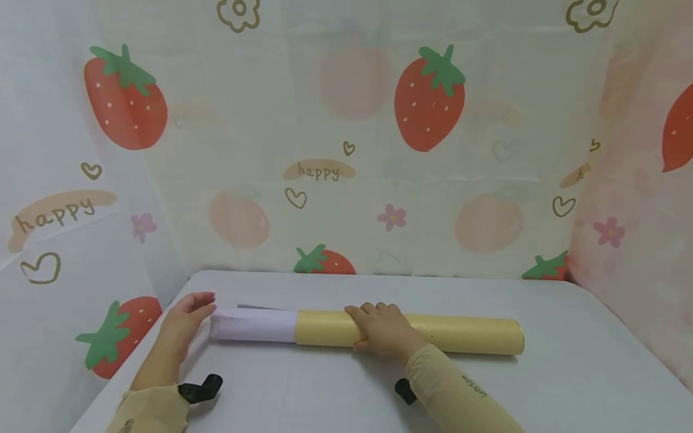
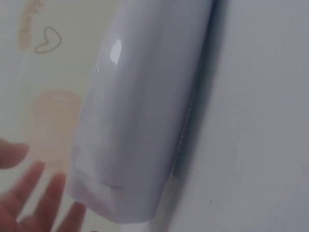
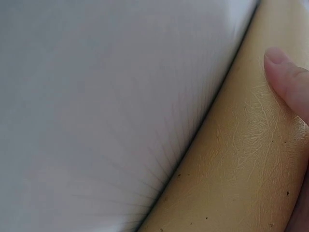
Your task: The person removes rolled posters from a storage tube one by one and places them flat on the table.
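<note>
A long tan-yellow tube [image 1: 471,334] lies crosswise on the white table, its skin finely creased and dotted with small dark specks. From its left end extends a pale lilac roll [image 1: 254,325], a little slimmer, with a crumpled, folded end [image 2: 116,198]. My right hand [image 1: 384,328] grips the tan tube from above near its middle, the thumb [image 3: 287,82] laid along the near side. Just beyond the lilac end is my left hand [image 1: 186,319], fingers loosely bent and spread, holding nothing.
A thin grey strip [image 1: 262,307] shows behind the lilac roll. Black wrist mounts [image 1: 201,389] stick out from both sleeves. Strawberry-printed cloth walls [image 1: 319,216] stand behind and on both sides of the white table [image 1: 303,391].
</note>
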{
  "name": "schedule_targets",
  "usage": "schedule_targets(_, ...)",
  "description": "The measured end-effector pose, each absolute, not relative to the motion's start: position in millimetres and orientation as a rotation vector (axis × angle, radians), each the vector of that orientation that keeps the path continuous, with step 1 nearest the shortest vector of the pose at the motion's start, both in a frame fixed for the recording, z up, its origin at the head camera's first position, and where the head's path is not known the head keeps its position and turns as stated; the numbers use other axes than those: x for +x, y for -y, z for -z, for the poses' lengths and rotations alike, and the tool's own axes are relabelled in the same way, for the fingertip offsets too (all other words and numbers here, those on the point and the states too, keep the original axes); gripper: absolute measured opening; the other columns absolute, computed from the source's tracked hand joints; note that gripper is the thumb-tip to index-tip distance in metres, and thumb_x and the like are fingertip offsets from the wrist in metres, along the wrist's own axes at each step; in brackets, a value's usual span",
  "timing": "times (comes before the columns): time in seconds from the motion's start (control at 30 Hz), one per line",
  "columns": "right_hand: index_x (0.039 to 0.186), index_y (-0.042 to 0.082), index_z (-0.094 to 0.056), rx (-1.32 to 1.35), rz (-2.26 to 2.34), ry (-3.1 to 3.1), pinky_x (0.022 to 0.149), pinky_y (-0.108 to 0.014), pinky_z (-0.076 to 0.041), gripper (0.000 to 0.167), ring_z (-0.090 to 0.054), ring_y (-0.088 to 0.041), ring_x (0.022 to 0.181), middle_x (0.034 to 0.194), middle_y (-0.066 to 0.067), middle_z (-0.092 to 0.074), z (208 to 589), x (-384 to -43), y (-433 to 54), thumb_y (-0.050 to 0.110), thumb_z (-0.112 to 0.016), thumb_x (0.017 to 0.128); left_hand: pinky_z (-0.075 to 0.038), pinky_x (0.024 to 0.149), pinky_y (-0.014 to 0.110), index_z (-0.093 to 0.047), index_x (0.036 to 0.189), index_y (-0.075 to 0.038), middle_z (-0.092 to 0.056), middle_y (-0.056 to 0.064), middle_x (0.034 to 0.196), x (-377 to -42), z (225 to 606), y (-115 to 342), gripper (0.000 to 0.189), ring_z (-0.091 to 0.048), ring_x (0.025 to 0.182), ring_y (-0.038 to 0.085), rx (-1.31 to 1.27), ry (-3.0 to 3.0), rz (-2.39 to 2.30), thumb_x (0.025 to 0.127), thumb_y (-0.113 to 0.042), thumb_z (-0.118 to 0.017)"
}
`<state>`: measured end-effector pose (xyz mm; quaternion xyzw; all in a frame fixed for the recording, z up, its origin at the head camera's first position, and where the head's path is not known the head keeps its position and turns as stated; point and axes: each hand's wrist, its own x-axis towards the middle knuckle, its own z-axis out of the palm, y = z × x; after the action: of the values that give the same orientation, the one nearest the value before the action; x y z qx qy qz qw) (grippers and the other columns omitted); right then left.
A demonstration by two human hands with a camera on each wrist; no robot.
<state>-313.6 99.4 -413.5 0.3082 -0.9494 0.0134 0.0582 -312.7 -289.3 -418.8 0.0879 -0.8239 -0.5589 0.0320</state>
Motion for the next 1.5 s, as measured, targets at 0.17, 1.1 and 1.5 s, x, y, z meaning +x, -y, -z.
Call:
schedule_targets(0.17, 0.137, 0.021, -0.039, 0.935, -0.041, 2.876, 0.084, -0.043, -0.039, 0.073, -0.052, -0.023, 0.103, 0.116, 0.001, -0.054, 412.0, -312.4, -99.3, 0.047, -0.069, 0.076, -0.027, 0.101, 0.054, -0.048, 0.127, -0.009, -0.045, 0.014, 0.134, -312.5, 414.8, 278.5, 0.047, -0.033, 0.128, 0.033, 0.028, 2.645, 1.536, 0.089, -0.033, -0.058)
schedule_targets(1.1, 0.137, 0.022, -0.039, 0.936, -0.062, 2.877, 0.086, -0.044, -0.039, 0.073, -0.051, -0.024, 0.104, 0.117, 0.0, -0.054, 413.8, -314.3, -99.6, 0.047, -0.069, 0.076, -0.037, 0.093, 0.05, -0.055, 0.124, -0.012, -0.058, 0.004, 0.115, -309.3, 422.9, 186.7, 0.069, -0.053, 0.109, 0.026, -0.751, 2.718, 0.128, 0.061, -0.024, -0.082)
schedule_targets(1.5, 0.137, 0.021, -0.039, 0.935, -0.058, 2.883, 0.085, -0.043, -0.039, 0.073, -0.051, -0.024, 0.104, 0.117, 0.0, -0.054, 413.8, -313.9, -99.1, 0.047, -0.069, 0.075, -0.046, 0.072, 0.046, -0.059, 0.11, -0.014, -0.061, 0.002, 0.105, -314.4, 420.3, 191.0, 0.049, -0.059, 0.095, 0.027, -0.66, 2.794, 0.064, 0.066, -0.023, -0.078)
